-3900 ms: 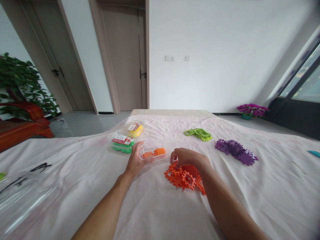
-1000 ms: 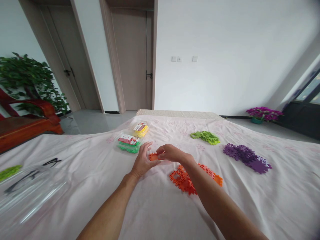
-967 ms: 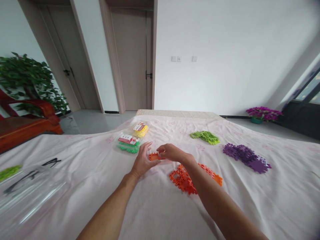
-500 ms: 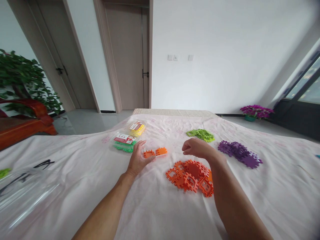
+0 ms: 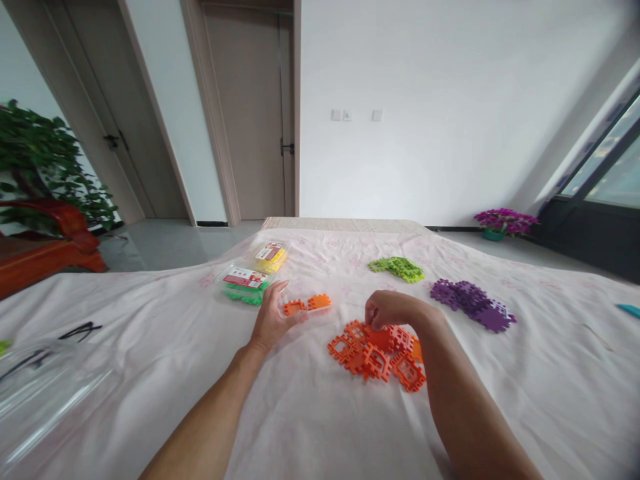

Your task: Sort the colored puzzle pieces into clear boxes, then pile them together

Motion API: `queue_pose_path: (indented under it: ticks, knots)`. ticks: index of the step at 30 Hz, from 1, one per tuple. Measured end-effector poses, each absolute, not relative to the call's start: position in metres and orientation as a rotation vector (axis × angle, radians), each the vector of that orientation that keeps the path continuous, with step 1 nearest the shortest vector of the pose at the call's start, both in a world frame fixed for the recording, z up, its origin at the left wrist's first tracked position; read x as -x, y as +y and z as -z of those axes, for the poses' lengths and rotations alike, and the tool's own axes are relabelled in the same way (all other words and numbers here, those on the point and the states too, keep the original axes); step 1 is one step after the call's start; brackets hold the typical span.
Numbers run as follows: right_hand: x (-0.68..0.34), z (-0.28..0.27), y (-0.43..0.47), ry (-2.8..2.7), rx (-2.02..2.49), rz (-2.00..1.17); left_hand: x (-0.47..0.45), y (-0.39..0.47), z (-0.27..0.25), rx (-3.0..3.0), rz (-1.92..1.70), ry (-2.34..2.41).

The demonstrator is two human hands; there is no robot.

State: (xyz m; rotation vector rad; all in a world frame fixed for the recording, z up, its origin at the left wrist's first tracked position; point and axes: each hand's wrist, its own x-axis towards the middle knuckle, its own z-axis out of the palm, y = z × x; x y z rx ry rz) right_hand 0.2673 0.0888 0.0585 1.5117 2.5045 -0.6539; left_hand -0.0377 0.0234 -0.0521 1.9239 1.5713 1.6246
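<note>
My left hand (image 5: 273, 317) is curled round the near left side of a clear plastic box (image 5: 314, 312) on the cloth. Two stacks of orange interlocking building pieces (image 5: 319, 302) lie side by side inside it. Over the far edge of a loose orange pile (image 5: 376, 361), my right hand (image 5: 393, 309) points down with its fingers pinched on an orange building piece (image 5: 381, 338); the fingertips are partly hidden. Some pieces in the pile are solid, others have window-like openings, and all have notched edges.
Lime green pieces (image 5: 400, 268) and purple pieces (image 5: 470, 303) lie in heaps beyond and right. Labelled clear boxes hold green pieces (image 5: 245, 294) and yellow pieces (image 5: 274, 259) at the back left. Glasses (image 5: 80, 330) and a large transparent container (image 5: 55, 407) are at near left.
My right hand has come down and nearer, from above the cloth behind the orange pile onto its top. My left hand stays at the clear box. The view has shifted slightly right.
</note>
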Motion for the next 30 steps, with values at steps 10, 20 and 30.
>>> queue_pose_path:
  ticks: [10, 20, 30]
  knots:
    - [-0.243, -0.075, 0.086, 3.110, -1.752, 0.513, 0.036, 0.023, 0.049, -1.924, -1.635, 1.536]
    - [-0.207, -0.056, 0.080, 3.336, -1.576, 0.497, 0.035, 0.023, 0.051, -1.975, -1.591, 1.465]
    - [-0.191, -0.041, 0.074, 3.145, -1.484, 0.254, 0.033, 0.019, 0.049, -1.918, -1.574, 1.358]
